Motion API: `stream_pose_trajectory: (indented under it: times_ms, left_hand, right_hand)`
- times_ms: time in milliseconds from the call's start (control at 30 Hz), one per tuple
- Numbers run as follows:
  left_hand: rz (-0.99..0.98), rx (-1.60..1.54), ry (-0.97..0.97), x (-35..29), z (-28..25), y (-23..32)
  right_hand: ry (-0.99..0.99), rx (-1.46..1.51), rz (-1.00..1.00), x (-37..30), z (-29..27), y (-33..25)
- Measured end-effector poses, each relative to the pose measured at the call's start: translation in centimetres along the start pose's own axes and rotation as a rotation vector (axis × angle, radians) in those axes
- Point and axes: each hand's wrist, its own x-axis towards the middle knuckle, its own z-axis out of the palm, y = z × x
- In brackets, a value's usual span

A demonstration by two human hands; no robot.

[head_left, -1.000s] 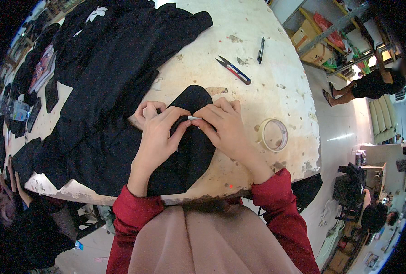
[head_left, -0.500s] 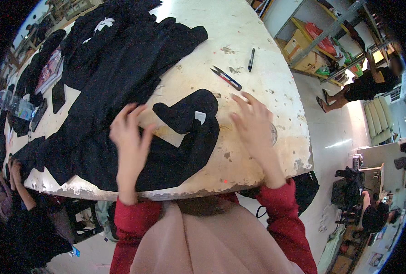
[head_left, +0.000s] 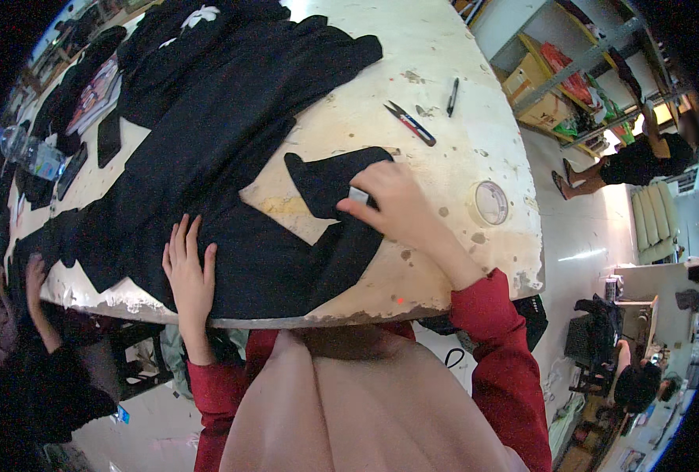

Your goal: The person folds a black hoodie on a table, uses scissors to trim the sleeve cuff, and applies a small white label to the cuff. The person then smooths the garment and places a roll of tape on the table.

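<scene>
A large black garment (head_left: 200, 157) is spread over the worktable, and one narrow part of it curves round at the right with a small white label (head_left: 357, 194) on it. Flat on the cloth near the front edge lies my left hand (head_left: 187, 271), its fingers stretched out. My right hand (head_left: 397, 206) is closed on the curved part, with thumb and fingers on either side of the label. Beyond that hand lie thread snips (head_left: 410, 125) with a red and dark blue handle and a black pen (head_left: 453, 98).
A roll of tape (head_left: 491, 202) lies near the right edge of the pale, worn table (head_left: 460, 267). At the left are a plastic bottle (head_left: 35, 153) and a dark phone (head_left: 109, 141). Another person's hand (head_left: 36, 279) touches the cloth at far left. Shelves (head_left: 554, 71) stand at far right.
My left hand has come down and left onto the cloth. My right hand has moved left from the bare table and closed on the garment by the label, uncovering the tape roll.
</scene>
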Motion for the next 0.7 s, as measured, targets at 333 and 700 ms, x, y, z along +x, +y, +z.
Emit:
stream_pose_trajectory:
  times_ms: [333, 700]
  left_hand:
    - [-0.158, -0.082, 0.071, -3.8, -3.2, 1.6]
    - [-0.004, 0.085, -0.036, -1.3, -2.3, -1.9]
  right_hand:
    - [0.206, 0.139, 0.942, -12.1, -6.1, 0.4]
    - [-0.262, -0.372, 0.471, -13.4, -2.2, 1.6]
